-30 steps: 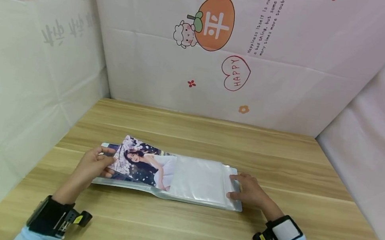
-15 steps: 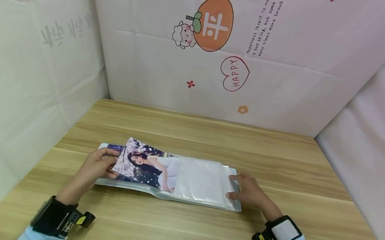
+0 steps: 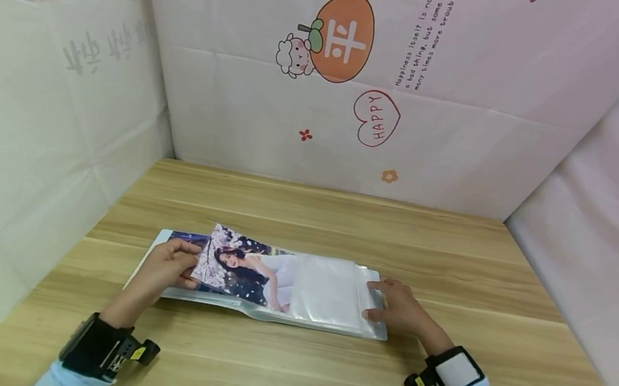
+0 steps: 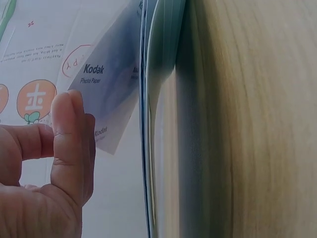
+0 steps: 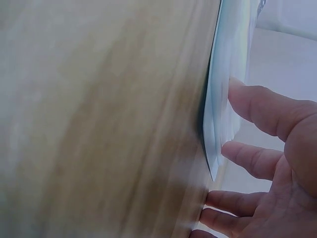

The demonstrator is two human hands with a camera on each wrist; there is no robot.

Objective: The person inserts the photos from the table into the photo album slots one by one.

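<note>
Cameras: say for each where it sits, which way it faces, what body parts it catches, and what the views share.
Head: above, facing forward and down at the table; both forearms, left hand pinching the photo, right hand on the album.
Left wrist: low along the table; fingers, photo's back.
Right wrist: low; fingers on album edge.
Shared: album, table.

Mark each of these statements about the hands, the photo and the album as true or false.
1. The left hand pinches the photo. True.
2. The photo lies fully inside a sleeve of the album. False: its left part sticks out, tilted.
3. The right hand rests on the album's right edge. True.
4. The album stands upright against the wall. False: it lies open on the wooden table.
</note>
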